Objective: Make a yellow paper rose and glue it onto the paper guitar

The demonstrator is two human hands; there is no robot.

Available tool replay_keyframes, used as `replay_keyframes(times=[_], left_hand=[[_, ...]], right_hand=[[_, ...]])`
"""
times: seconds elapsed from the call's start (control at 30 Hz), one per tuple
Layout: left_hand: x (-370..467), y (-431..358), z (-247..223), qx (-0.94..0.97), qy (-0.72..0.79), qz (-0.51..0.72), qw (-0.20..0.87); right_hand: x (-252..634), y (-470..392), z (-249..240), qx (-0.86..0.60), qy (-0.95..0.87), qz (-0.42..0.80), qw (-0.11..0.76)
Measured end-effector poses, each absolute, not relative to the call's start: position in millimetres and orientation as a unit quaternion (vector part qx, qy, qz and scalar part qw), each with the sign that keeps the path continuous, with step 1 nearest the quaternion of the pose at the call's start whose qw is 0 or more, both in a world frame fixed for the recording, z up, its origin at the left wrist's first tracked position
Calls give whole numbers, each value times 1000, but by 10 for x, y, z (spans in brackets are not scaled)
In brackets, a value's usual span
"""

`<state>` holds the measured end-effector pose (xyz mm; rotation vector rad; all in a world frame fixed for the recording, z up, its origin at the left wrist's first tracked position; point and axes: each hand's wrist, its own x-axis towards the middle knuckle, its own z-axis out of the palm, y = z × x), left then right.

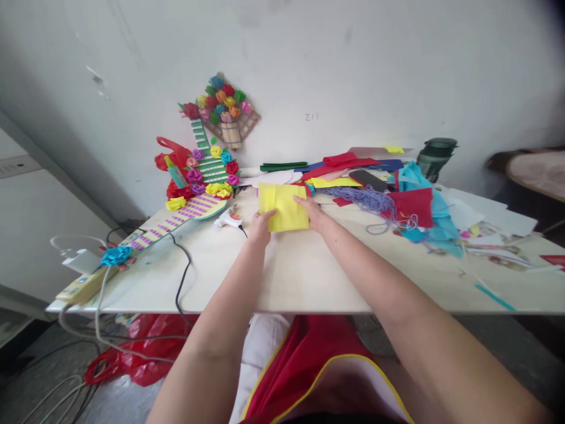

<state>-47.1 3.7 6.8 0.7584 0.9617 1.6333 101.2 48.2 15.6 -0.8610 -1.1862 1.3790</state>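
Observation:
A folded yellow sheet is held up over the middle of the white table. My left hand grips its lower left edge, thumb on the front face. At its right edge my right hand pinches the sheet, thumb also on the front. The fingers behind the sheet are hidden. Just left of my left hand lies a white glue gun with a black cable.
Paper-flower decorations and a power strip are on the left. Purple yarn, coloured sheets and a red piece lie to the right, near a dark green cup. Cables hang over the left front edge.

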Motion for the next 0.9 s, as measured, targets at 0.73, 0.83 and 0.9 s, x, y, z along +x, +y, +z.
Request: replay_keyframes(times=[0.73, 0.83, 0.9], left_hand=[[-1304, 122, 57, 458, 834, 307, 22], [-1342, 141, 93, 484, 842, 238, 10], [-1377, 146, 122, 488, 850, 201, 2]], right_hand=[[1025, 466, -24, -419, -334, 621, 571], [1028, 466, -37, -428, -349, 614, 564], [1023, 467, -47, -431, -360, 610, 558]])
